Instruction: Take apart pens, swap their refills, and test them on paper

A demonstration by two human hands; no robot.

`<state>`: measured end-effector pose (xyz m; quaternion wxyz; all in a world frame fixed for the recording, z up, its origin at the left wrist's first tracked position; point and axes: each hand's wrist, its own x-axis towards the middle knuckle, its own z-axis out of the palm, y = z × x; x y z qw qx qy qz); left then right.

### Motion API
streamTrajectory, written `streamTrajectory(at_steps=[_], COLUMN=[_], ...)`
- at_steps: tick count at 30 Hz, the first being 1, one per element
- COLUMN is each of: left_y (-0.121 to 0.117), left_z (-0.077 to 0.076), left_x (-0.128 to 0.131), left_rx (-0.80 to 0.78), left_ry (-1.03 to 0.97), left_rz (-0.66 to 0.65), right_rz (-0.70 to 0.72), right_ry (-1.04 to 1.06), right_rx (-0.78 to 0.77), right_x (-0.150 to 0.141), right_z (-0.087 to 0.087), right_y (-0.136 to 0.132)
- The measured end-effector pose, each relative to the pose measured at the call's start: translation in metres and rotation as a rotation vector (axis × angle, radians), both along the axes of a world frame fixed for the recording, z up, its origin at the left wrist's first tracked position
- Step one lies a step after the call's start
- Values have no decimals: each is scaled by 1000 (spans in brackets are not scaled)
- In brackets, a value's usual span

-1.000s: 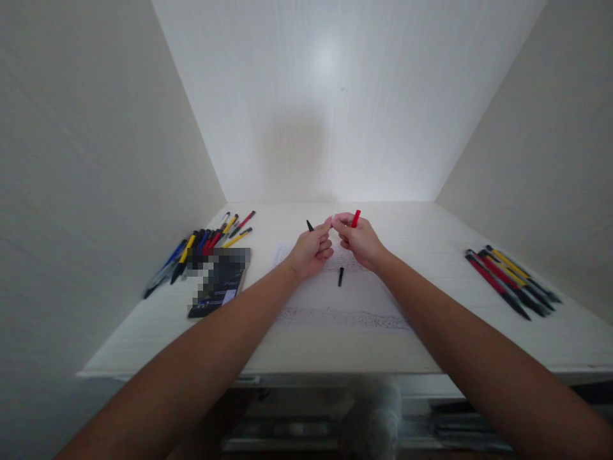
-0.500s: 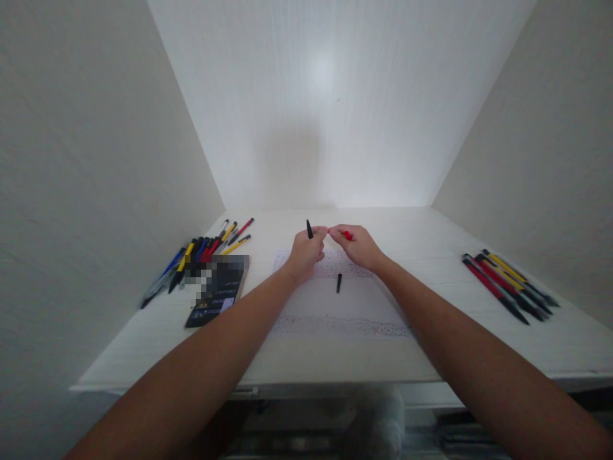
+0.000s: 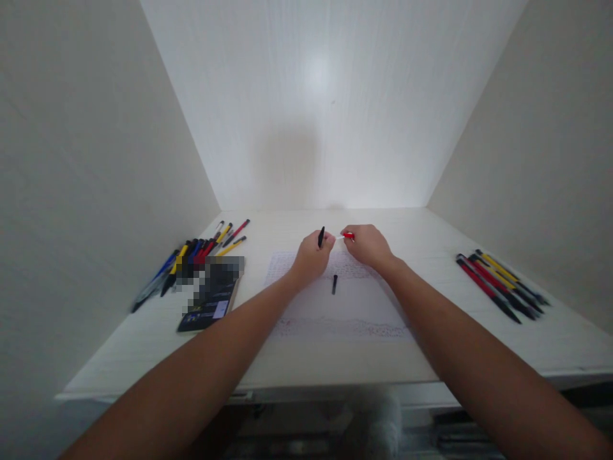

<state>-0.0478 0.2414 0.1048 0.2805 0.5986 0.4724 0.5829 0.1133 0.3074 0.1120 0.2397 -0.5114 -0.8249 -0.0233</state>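
Left hand (image 3: 312,257) was closed on a black pen part (image 3: 321,237), tip pointing up. Right hand (image 3: 368,246) was closed around a red pen part (image 3: 349,236), mostly hidden by fingers. Thin white piece (image 3: 340,237) bridged the gap between the two hands; couldn't tell which one gripped it. Both hands were over the far part of a marked paper sheet (image 3: 335,310). Small black piece (image 3: 334,285) lay on the sheet, near side of the hands. Left: dark book (image 3: 205,314), pen pile (image 3: 219,237) just beyond. Right: pen row (image 3: 493,287), well apart.
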Motion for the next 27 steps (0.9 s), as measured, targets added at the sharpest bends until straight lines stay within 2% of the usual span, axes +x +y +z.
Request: streamTrajectory(at_steps=[3, 7, 11, 15, 18, 23, 27], left_y=[-1, -1, 0, 2, 4, 2, 0], left_z=[-4, -7, -7, -9, -10, -10, -8], left_x=[3, 2, 0, -4, -7, -8, -8], left_rx=[84, 125, 117, 139, 139, 70, 64], left_ry=[147, 185, 197, 244, 337, 604, 662], left_rz=[62, 103, 124, 147, 184, 203, 222], right_rz=[-3, -18, -57, -32, -7, -3, 28], right_ry=[-53, -92, -105, -126, -163, -210, -200], right_rx=[0, 20, 18, 36, 49, 42, 34], right_x=[-4, -6, -4, -5, -7, -11, -13], right_z=[3, 5, 4, 4, 7, 10, 9], right_y=[-5, -9, -7, -8, -11, -16, -17])
